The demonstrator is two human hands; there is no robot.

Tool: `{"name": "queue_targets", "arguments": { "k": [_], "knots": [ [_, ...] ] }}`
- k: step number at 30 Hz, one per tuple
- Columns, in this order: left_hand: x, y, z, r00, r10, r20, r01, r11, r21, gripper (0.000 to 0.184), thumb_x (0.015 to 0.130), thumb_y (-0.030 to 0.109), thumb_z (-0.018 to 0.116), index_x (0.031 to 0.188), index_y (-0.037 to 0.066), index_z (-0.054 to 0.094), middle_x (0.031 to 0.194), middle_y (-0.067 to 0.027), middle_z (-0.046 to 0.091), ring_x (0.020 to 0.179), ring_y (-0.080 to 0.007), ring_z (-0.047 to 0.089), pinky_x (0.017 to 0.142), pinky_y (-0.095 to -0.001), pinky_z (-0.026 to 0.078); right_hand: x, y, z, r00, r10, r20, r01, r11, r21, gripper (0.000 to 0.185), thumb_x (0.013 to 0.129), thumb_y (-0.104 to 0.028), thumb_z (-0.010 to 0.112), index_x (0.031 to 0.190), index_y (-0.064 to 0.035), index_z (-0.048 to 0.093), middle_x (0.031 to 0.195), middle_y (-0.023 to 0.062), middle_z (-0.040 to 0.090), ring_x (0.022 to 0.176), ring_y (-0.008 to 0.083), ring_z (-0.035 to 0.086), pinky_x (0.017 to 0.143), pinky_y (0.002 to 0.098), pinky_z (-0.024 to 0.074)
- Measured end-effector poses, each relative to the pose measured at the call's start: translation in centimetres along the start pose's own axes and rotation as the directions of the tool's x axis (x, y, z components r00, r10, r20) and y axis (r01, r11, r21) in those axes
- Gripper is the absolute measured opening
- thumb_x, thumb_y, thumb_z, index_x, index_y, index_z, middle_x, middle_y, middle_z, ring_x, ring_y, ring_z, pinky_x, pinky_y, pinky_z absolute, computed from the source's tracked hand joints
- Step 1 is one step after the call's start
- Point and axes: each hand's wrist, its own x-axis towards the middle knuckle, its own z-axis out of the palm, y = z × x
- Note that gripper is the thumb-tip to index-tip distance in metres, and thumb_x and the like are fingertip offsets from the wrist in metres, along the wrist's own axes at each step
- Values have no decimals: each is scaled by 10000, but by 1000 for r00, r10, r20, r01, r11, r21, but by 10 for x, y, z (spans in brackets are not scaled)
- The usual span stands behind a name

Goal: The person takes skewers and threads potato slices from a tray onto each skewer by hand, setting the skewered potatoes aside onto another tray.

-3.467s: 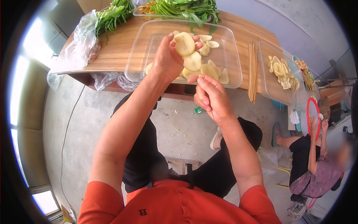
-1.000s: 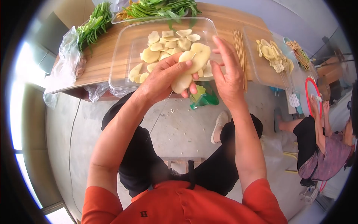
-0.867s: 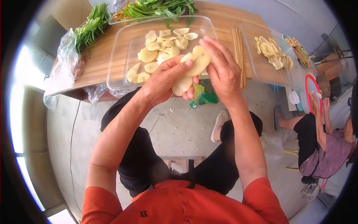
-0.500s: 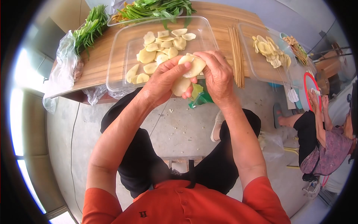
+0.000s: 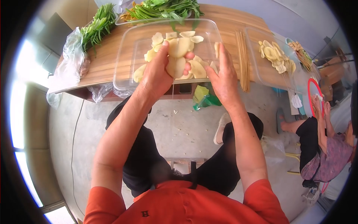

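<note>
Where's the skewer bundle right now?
Head view, right of centre: the skewer bundle lies on the table, between the middle clear tray and the clear tray at right.

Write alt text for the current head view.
The left hand holds pale slices over a clear plastic tray of more slices. The right hand is nearby, another slice at its fingers, grip unclear. Thin sticks lie on the wooden table, right of the tray.
</note>
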Motion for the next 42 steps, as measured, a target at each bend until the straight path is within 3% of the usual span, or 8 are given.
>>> {"name": "queue_targets", "arguments": {
  "k": [7, 12, 13, 21, 23, 30, 33, 42],
  "knots": [
    [10, -1, -11, 998, 36, -53, -55, 908, -415, 460, 1048, 345, 218, 1243, 8, 462, 1109, -188, 598, 884, -265, 556, 835, -399, 473, 4, -4, -9, 982, -173, -69, 169, 983, -70, 488, 865, -39, 633, 1331, -11, 489, 1322, 183, 522, 1166, 298, 561, 905, 383, 493],
    [14, -1, -21, 987, 130, -95, -158, 890, -427, 455, 1045, 402, 254, 1248, 55, 468, 1084, -132, 559, 926, -238, 550, 866, -394, 486, -7, -28, -16, 821, 252, 512, -455, 831, 321, 230, 903, -191, 652, 1089, -56, 647, 759, 106, 681, 658, 230, 664, 602, 329, 497],
    [15, 0, -22, 986, 132, -97, -161, 891, -425, 455, 1045, 402, 254, 1248, 55, 468, 1084, -132, 559, 926, -238, 550, 866, -394, 486, -14, -30, -10, 894, 108, 434, -251, 925, 285, 278, 895, -242, 663, 1093, -48, 639, 669, 99, 655, 573, 233, 638, 561, 337, 488],
    [17, 5, -26, 923, 127, -362, -266, 893, -364, 517, 1015, 531, 303, 1176, 74, 486, 942, -79, 564, 836, -215, 546, 780, -369, 511, -33, -56, -7, 826, 40, 562, -170, 969, 182, 268, 884, -184, 661, 1096, -26, 621, 712, 147, 663, 627, 281, 656, 594, 379, 498],
    [16, 6, -24, 920, 126, -372, -264, 899, -348, 503, 1015, 523, 320, 1174, 75, 486, 930, -76, 563, 823, -211, 543, 764, -360, 510, -41, -51, 1, 843, 6, 538, -175, 949, 262, 244, 905, -142, 642, 1116, -19, 628, 606, 83, 585, 511, 142, 568, 540, 295, 463],
    [12, 7, -21, 899, 139, -416, -295, 894, -339, 451, 1014, 491, 377, 1167, 84, 498, 901, -71, 555, 775, -200, 531, 719, -343, 495, -44, -58, 5, 874, 44, 485, -238, 908, 345, 190, 973, -141, 539, 1065, -14, 646, 611, 30, 527, 530, 79, 459, 523, 256, 408],
    [10, 7, -19, 904, 160, -396, -298, 901, -315, 418, 1014, 468, 404, 1169, 92, 501, 890, -68, 549, 748, -195, 520, 711, -339, 490, -45, -63, 6, 886, 24, 463, -202, 918, 341, 184, 973, -139, 528, 1033, -1, 634, 629, 148, 581, 534, 257, 569, 544, 339, 442],
    [10, 4, -17, 874, 183, -450, -315, 919, -239, 349, 998, 395, 495, 1189, 102, 489, 876, -64, 541, 714, -188, 512, 685, -339, 487, -48, -66, 7, 785, 165, 597, -489, 757, 434, 239, 1015, -186, 481, 1027, -19, 652, 573, -60, 389, 507, 34, 340, 481, 209, 299]
  ]
}}
